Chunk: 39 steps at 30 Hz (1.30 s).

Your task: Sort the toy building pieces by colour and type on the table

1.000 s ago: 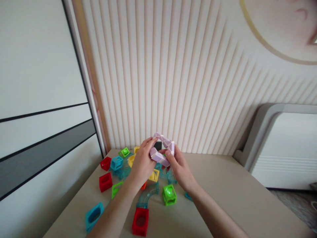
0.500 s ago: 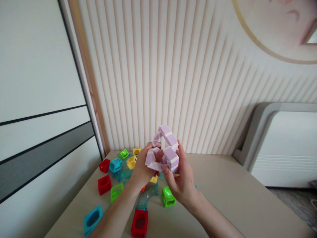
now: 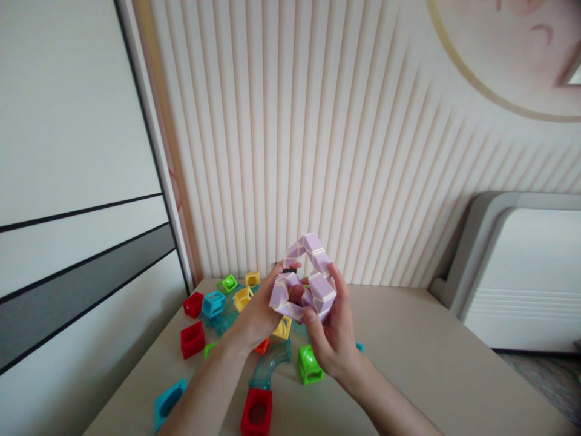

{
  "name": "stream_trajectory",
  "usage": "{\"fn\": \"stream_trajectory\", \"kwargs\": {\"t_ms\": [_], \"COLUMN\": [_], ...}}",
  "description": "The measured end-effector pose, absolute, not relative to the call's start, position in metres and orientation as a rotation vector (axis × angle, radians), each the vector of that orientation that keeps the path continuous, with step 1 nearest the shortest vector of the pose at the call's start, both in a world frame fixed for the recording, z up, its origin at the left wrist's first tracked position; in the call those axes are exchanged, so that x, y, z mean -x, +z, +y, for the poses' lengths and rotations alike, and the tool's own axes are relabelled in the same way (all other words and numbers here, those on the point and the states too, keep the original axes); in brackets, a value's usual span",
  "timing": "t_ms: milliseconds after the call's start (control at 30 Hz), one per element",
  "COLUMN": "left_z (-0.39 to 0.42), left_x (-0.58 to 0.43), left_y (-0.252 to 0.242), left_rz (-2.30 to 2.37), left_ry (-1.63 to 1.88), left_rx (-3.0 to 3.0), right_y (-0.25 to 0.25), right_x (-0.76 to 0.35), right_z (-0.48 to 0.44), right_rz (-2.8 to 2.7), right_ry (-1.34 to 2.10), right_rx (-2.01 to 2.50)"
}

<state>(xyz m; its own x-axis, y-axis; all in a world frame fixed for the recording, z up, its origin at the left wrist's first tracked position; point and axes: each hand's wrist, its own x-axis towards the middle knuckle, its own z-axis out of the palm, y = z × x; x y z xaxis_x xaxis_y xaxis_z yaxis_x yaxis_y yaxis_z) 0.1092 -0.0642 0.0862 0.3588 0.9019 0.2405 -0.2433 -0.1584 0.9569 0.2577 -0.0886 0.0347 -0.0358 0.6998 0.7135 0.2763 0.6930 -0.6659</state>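
A lilac snake-cube puzzle (image 3: 322,292) of hinged wedge blocks with pale edges is held up above the table, bent into an open, looping shape. My left hand (image 3: 265,303) is closed on its left end, the fingers partly hidden behind the blocks. Around the right side of the puzzle wraps my right hand (image 3: 336,330), with the thumb on the lower blocks and fingers behind. Below the hands lie a green block (image 3: 311,365), a yellow block (image 3: 283,327) and a clear teal curved tube (image 3: 271,363).
On the table (image 3: 408,363) are more hollow blocks: a red block (image 3: 256,412) near the front, a second red block (image 3: 192,340) and a blue block (image 3: 169,401) at left. A ribbed wall (image 3: 281,151) rises behind. To the right is a white-and-grey panel (image 3: 531,260).
The puzzle and both hands have shifted slightly right and down in view. Its upper loop has turned a little, and the hands keep their hold.
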Motion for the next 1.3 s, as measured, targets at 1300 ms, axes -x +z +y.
{"fn": "stream_trajectory", "kwargs": {"t_ms": [1300], "left_z": [-0.113], "left_x": [-0.073], "left_y": [0.09], "left_rz": [0.959], "left_ry": [1.276], "left_rx": [-2.465], "right_y": [-0.023], "right_x": [-0.322], "right_z": [-0.006], "right_rz": [-1.427], "right_ry": [0.555], "right_rx": [1.449]}}
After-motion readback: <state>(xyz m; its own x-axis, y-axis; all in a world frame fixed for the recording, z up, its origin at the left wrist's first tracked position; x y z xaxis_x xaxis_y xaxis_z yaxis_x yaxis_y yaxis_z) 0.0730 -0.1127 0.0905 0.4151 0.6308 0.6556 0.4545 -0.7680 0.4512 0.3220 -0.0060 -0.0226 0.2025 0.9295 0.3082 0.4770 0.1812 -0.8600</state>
